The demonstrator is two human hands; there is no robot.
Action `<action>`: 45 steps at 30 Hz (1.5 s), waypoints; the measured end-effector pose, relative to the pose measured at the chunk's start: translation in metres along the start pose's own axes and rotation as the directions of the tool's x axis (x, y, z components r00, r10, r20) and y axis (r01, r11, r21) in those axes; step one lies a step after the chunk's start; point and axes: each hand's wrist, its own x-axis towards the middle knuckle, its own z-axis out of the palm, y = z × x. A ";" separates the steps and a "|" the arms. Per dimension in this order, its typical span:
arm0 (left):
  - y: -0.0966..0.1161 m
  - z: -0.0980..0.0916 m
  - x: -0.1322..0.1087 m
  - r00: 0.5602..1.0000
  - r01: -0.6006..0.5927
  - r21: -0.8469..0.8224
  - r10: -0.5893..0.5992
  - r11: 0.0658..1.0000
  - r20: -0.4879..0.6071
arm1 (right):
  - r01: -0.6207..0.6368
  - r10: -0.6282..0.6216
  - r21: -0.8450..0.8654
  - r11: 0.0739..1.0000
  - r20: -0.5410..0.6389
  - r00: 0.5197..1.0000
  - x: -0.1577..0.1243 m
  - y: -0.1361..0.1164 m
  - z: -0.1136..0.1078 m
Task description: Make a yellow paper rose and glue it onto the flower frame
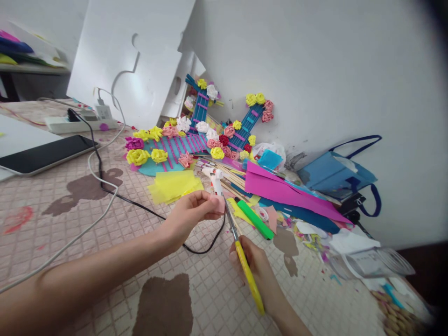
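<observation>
My left hand (192, 211) pinches a small piece of pale pink paper (219, 204) between thumb and fingers. Scissors with yellow handles (248, 271) are in my right hand (261, 266), their metal blades pointing up beside the paper's right edge. Whether the blades touch the paper I cannot tell. Just behind the paper stands a white glue gun (216, 181) with a black cord. A green marker (255, 219) lies right of the blades. Yellow paper sheets (173, 184) rest beyond my left hand.
Blue stick-and-paper crafts (182, 145) covered in paper roses lean toward the wall. Magenta paper (290, 193), thin wooden sticks (231, 176) and scraps spread to the right, near a blue bag (336, 172). At left are a tablet (49, 154), a power strip (82, 122) and loose cables.
</observation>
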 end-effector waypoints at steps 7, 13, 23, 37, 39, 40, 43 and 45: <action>0.000 -0.001 0.000 1.000 -0.008 -0.006 0.009 1.000 0.026 | -0.018 0.018 -0.021 1.000 -0.012 1.000 -0.001 0.000 -0.001; 0.002 -0.001 0.001 1.000 -0.011 -0.013 0.012 1.000 0.028 | -0.003 0.002 -0.031 1.000 -0.014 1.000 -0.002 0.000 -0.002; 0.004 -0.002 0.004 1.000 0.002 -0.018 -0.002 1.000 0.002 | -0.007 0.006 -0.024 1.000 -0.012 1.000 -0.004 0.004 -0.003; 0.006 -0.006 0.006 0.999 0.010 0.010 -0.011 1.000 0.032 | -0.012 0.012 -0.022 1.000 -0.010 1.000 -0.004 0.015 0.000; 0.007 -0.006 0.006 0.999 0.024 0.011 -0.025 1.000 0.039 | 0.002 -0.003 0.025 1.000 0.020 1.000 -0.003 0.016 0.000; 0.007 -0.006 0.006 0.999 0.028 0.009 -0.029 1.000 0.043 | 0.007 -0.009 0.051 0.999 0.042 0.999 -0.003 0.016 0.000; 0.007 -0.005 0.006 0.998 0.034 0.006 -0.034 0.999 0.062 | 0.008 -0.017 0.095 0.995 0.093 0.996 -0.003 0.015 0.000; 0.007 -0.005 0.006 0.997 0.037 0.011 -0.037 0.999 0.070 | 0.006 -0.014 0.093 0.996 0.092 0.996 -0.003 0.016 0.001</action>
